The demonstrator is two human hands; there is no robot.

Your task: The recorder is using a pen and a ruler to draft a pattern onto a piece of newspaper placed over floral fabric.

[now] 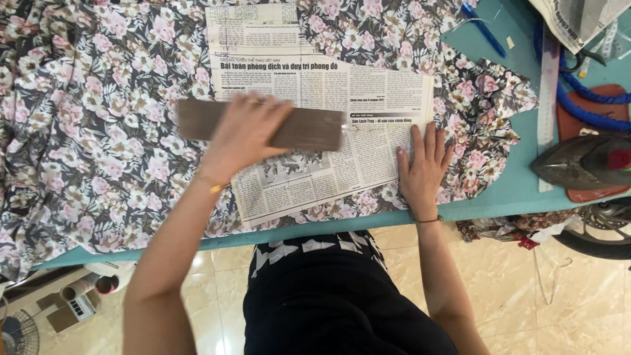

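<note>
- A turquoise worktop (519, 190) fills the upper part of the frame, its front edge running from lower left to right; below it shows a glossy cream tiled floor (565, 302).
- A floral fabric (85, 131), dark with pink and white blossoms, covers most of the worktop and bunches up at centre right.
- A newspaper sheet (368, 105) lies flat on the fabric at the centre of the frame.
- The left hand (243, 135) rests on a brown wooden ruler block (309, 128) that lies across the newspaper, fingers curled loosely over its top; the block looks blurred.
- The right hand (424, 167) presses flat on the newspaper's right edge, fingers spread and holding nothing.
- At the right edge of the frame an iron (578, 161) sits on a red mat (572, 121), beside a blue cord (585, 112) and a long pale ruler (547, 92).
</note>
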